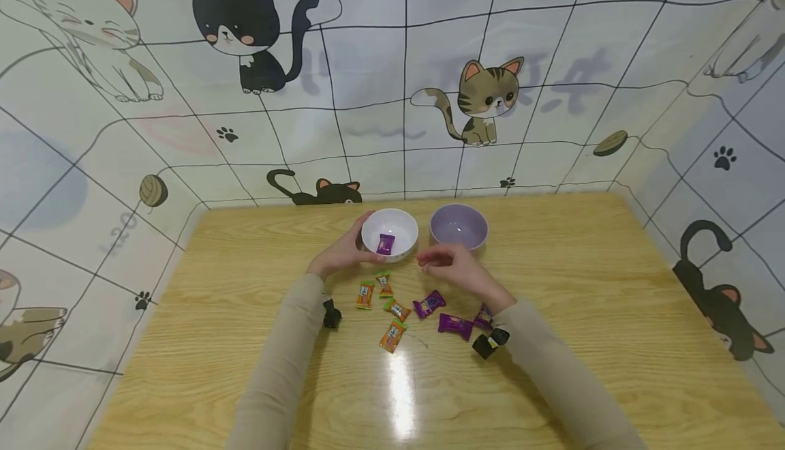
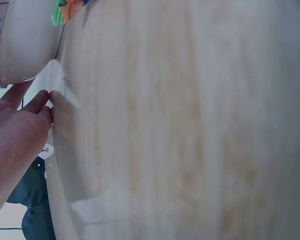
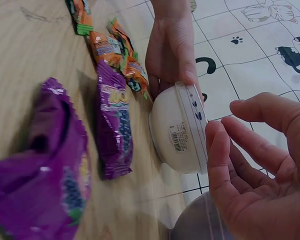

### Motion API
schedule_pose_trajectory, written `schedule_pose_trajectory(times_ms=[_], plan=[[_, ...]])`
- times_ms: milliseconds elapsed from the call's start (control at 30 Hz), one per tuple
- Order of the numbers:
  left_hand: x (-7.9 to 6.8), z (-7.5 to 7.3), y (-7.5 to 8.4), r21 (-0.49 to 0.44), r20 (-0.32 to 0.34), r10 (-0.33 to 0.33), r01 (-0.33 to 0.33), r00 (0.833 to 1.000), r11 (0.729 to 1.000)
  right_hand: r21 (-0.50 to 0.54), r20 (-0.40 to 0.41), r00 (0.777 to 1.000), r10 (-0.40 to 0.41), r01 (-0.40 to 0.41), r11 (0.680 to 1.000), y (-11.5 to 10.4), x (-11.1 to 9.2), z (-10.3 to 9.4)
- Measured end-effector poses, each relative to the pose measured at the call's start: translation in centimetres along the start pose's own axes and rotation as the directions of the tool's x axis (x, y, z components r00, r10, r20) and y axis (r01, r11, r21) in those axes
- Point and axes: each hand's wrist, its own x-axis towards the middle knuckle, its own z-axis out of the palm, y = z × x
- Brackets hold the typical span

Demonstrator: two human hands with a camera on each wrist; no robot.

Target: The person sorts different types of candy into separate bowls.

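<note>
Your left hand [image 1: 343, 252] curls round the white bowl [image 1: 397, 223], purple sweet [image 1: 386, 244] inside, near the back edge of the table [image 1: 552, 245]. Past a narrow gap, your right hand [image 1: 455, 269], fingers loosely parted, holds nothing before the purple bowl [image 1: 460, 223].

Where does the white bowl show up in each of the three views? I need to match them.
Head: the white bowl is just left of centre, slightly below mid-height.
Left wrist: top-left corner, cut off by the picture's edge.
Right wrist: near the centre, seen from the side.
Shared landmark: the left hand, at the bowl in all three.
</note>
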Motion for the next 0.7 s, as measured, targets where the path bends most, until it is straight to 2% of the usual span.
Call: schedule_pose_trajectory(times_ms=[200,433,700], plan=[[-0.1,0.1,0.1,-0.043,0.021,0.023,-0.022,1.0,0.999,0.014,0.02,1.0,0.018,-0.018,1.0,0.6,-1.0,0.2],[-0.1,0.0,0.1,-0.061,0.028,0.017,-0.016,0.999,0.998,0.028,0.05,0.997,0.056,-0.057,0.998,0.9,-2.3,0.6],[-0.1,-0.1,0.3,-0.038,0.024,0.002,-0.001,1.0,0.999,-0.007,0.08,0.996,0.034,-0.034,0.999,2.0,-3.2,0.9]])
